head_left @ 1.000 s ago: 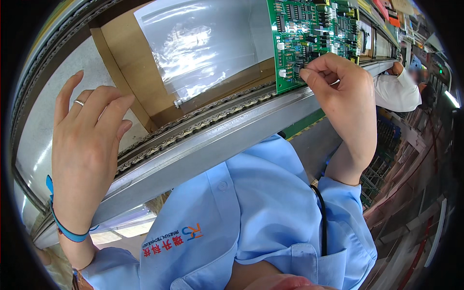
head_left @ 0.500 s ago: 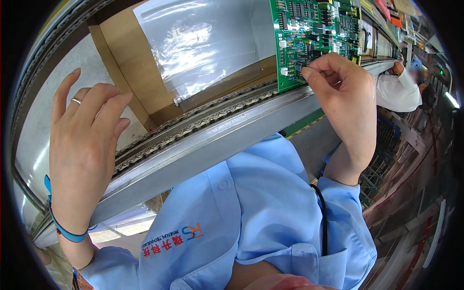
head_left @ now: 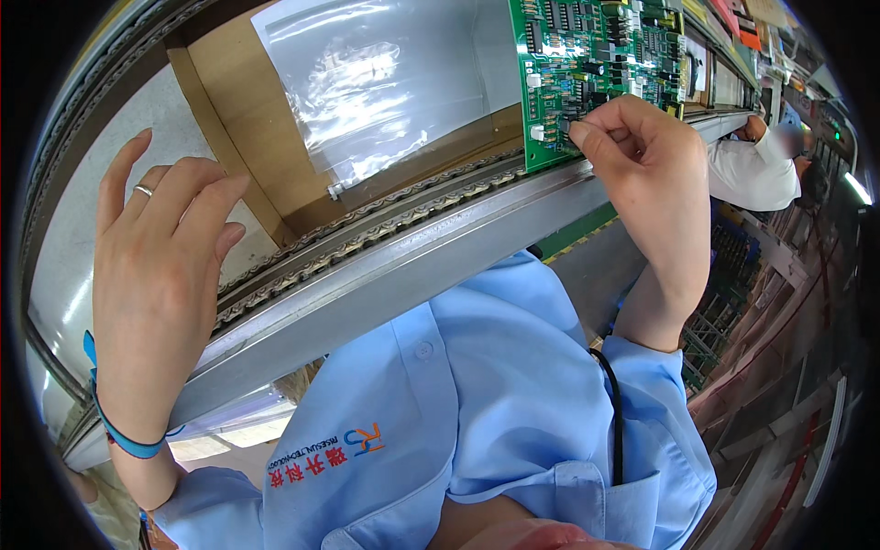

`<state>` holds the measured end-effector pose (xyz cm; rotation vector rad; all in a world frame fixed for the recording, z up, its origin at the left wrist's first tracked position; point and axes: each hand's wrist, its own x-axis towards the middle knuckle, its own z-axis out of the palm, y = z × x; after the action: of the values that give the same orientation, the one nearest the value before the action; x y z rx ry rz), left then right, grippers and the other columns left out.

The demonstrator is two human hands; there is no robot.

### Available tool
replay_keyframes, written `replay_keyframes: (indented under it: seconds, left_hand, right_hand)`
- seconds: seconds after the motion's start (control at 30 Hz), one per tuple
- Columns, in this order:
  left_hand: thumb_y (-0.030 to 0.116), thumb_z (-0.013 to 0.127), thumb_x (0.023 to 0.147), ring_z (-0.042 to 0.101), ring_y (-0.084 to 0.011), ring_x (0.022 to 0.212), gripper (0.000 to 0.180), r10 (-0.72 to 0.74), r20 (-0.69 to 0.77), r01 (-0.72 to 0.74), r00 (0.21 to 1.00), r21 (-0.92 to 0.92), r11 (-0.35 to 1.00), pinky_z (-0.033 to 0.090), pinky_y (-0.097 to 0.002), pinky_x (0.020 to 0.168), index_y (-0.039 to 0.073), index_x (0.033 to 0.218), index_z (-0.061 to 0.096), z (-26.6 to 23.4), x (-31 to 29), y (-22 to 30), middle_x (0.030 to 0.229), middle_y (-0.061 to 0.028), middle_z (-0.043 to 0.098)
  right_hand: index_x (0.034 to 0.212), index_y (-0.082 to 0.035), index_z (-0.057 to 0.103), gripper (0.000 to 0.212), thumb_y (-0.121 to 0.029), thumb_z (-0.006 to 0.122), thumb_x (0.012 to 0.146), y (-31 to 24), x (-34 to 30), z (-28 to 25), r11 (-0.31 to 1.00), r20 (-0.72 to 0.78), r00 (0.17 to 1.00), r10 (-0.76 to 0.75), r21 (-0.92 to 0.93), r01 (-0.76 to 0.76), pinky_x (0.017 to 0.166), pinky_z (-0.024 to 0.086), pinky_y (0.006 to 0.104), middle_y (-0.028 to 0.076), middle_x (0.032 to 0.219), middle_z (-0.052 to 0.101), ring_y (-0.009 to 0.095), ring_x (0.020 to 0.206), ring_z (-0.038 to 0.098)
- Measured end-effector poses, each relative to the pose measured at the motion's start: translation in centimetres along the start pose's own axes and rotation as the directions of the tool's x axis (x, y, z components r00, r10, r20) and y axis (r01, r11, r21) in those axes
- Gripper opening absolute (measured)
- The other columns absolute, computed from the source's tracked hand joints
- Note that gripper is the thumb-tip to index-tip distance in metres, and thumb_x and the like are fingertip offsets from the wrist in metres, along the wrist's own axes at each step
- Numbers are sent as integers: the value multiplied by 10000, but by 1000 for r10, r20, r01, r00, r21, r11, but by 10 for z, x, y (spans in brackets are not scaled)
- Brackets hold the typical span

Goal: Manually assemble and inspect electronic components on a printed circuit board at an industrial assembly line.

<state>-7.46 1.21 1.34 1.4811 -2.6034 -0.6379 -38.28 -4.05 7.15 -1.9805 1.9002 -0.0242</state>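
Observation:
At the upper right lies a green circuit board [head_left: 555,69], crowded with chips, resistors and white connectors. My right hand [head_left: 651,156] is over its near edge, thumb and forefinger pinched together by a small dark part. What the fingertips hold, if anything, is too small to make out. My left hand [head_left: 165,247] hovers at the left over the line's pale surface, fingers bent and apart, holding nothing. It wears a ring and a blue wrist strap [head_left: 137,446]. Right of it lies a clear plastic bag [head_left: 385,92] on a brown cardboard tray [head_left: 234,101].
A metal conveyor rail [head_left: 403,252] with a chain [head_left: 385,220] runs slantwise between my body and the tray. Farther right along the line, a person in a white sleeve [head_left: 756,174] stands at it. A green and grey floor shows below the rail.
The circuit board has shifted very slightly to the left, and my right hand has moved with it, still pinching. My left hand stays almost where it was.

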Motion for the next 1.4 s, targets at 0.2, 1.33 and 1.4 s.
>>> replay_keyframes:
  seconds: [0.2, 1.33, 1.4]
  left_hand:
    - [-47, 675, 721, 606, -283, 972, 321, -5, -3, 4, 1000, -15, 1000, 354, -531, 1114, 11, 1034, 637, -3, -2, -2, 997, -122, 615]
    - [37, 586, 929, 604, -279, 807, 140, -304, -193, 300, 933, -52, 953, 478, -336, 750, 7, 1051, 647, 0, 16, -50, 896, -130, 609]
    - [47, 584, 933, 603, -282, 801, 142, -356, -190, 349, 915, -70, 934, 478, -343, 745, 14, 1055, 648, 0, 15, -55, 898, -131, 612]
  right_hand:
    - [818, -17, 674, 80, -85, 715, 809, 3, 2, -7, 993, 9, 998, -55, -101, 55, 524, 457, 295, 105, 630, 634, 210, 535, 604]
    - [989, -51, 671, 198, 9, 626, 806, 147, 1, 13, 827, -744, 571, -348, 43, 560, 605, 478, 289, 72, 832, 655, 224, 700, 609]
    - [1063, -21, 637, 210, 9, 611, 857, 159, 2, 20, 838, -781, 558, -281, 83, 539, 675, 490, 289, 86, 895, 690, 238, 764, 623]
